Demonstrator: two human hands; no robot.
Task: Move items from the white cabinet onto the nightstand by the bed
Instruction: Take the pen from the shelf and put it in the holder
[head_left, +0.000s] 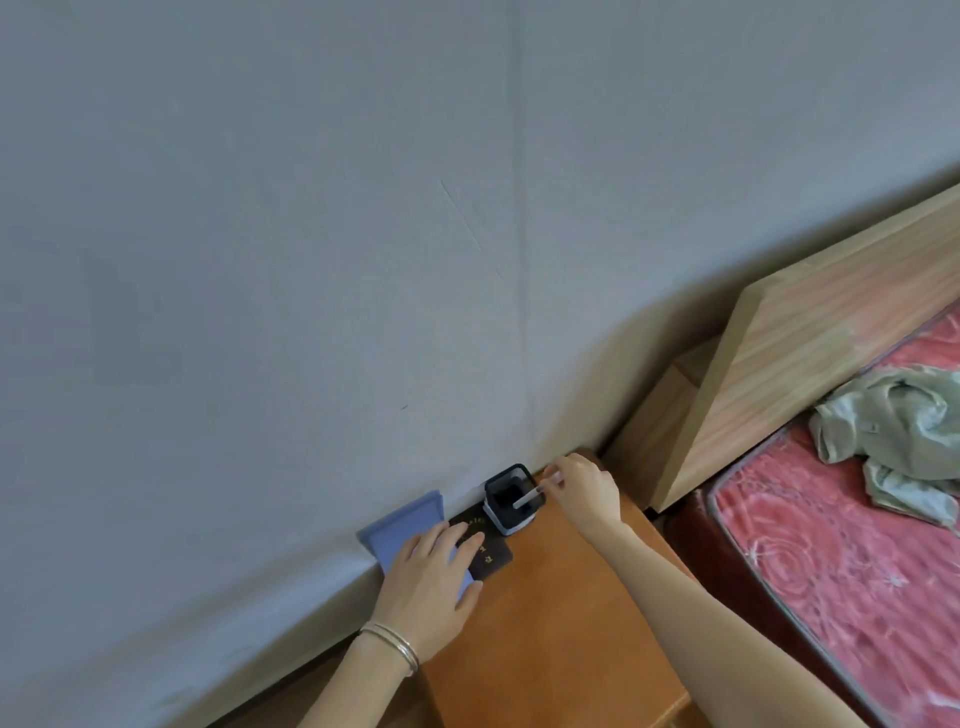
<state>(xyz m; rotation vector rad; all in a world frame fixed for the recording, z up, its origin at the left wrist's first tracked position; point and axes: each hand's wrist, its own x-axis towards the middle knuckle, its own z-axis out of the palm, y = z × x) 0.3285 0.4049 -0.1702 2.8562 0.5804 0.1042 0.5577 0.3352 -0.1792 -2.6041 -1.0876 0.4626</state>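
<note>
The orange-brown nightstand (561, 613) stands against the wall beside the bed. At its far edge sits a black mesh pen holder (511, 499) with a white base. My right hand (587, 488) pinches a white pen (527, 500) whose tip points into the holder. A dark booklet with gold lettering (488, 558) lies left of the holder. My left hand (431, 587) rests flat on a blue notebook (402, 522) that overhangs the nightstand's left edge and partly covers the booklet. A bracelet circles my left wrist.
A grey wall (311, 260) rises right behind the nightstand. The bed with a red patterned mattress (831, 545) lies to the right, with a crumpled green cloth (893, 431) on it and a wooden headboard (810, 364) behind.
</note>
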